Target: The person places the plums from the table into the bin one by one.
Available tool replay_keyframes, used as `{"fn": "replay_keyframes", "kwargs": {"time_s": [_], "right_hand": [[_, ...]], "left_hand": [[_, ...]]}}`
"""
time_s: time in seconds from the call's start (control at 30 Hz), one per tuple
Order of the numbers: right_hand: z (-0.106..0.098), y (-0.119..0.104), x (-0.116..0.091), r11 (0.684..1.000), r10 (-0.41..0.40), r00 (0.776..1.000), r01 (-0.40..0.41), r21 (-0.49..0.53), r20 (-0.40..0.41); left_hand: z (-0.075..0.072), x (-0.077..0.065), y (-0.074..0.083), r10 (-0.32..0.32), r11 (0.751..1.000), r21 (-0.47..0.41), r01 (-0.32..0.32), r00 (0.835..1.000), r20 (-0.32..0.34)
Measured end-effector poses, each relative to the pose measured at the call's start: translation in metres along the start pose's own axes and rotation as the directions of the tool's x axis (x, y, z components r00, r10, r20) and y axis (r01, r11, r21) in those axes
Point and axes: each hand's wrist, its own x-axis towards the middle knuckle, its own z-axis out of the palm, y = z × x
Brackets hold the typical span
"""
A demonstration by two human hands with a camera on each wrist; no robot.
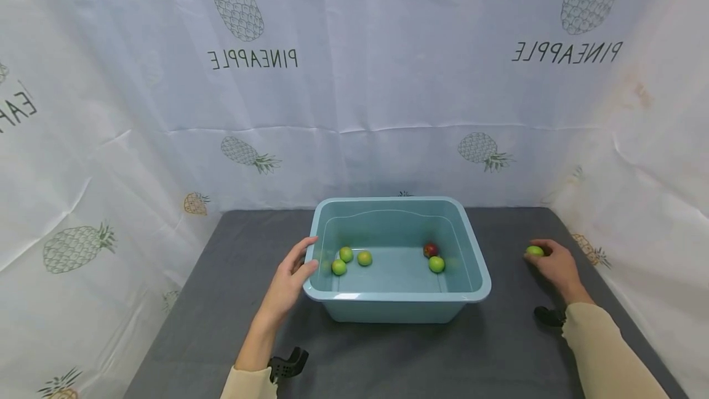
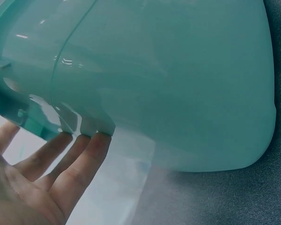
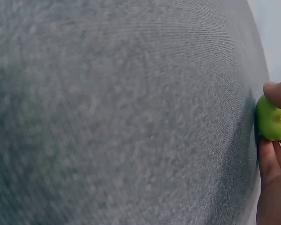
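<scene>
A light blue-green plastic tub (image 1: pixel 399 308) stands on the dark grey cloth. My left hand (image 1: pixel 289 276) grips its left rim, thumb above and fingertips against the outer wall (image 2: pixel 168 84) under the rim. Far to the right, my right hand (image 1: pixel 559 266) pinches a green lime (image 1: pixel 534 251) between thumb and fingers, low over the cloth. In the right wrist view the lime (image 3: pixel 271 123) shows its small nub, with a thumb over it and fingers below. Inside the tub lie limes (image 1: pixel 364 258) on the left, and a dark red fruit (image 1: pixel 430 250) touching another lime (image 1: pixel 437 264) on the right.
Dark grey cloth (image 1: pixel 221 306) covers the table. White curtains printed with pineapples (image 1: pixel 354 91) hang behind and along both sides, close to the table's edges. Black straps (image 1: pixel 288 363) sit at both wrists.
</scene>
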Motion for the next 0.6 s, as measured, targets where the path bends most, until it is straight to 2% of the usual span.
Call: {"fn": "replay_keyframes", "kwargs": {"time_s": [0.3,0.6], "right_hand": [[0.0,-0.004,-0.003,0.997,0.051,0.997,-0.048,0.06,-0.05],[0.001,-0.013,-0.007,0.989,0.079,0.997,-0.08,0.128,0.007]], "left_hand": [[0.0,-0.001,0.0,-0.006,1.0,0.0,0.006,1.0,0.004],[0.0,-0.001,0.001,0.0,1.0,0.005,0.0,1.0,-0.001]]}}
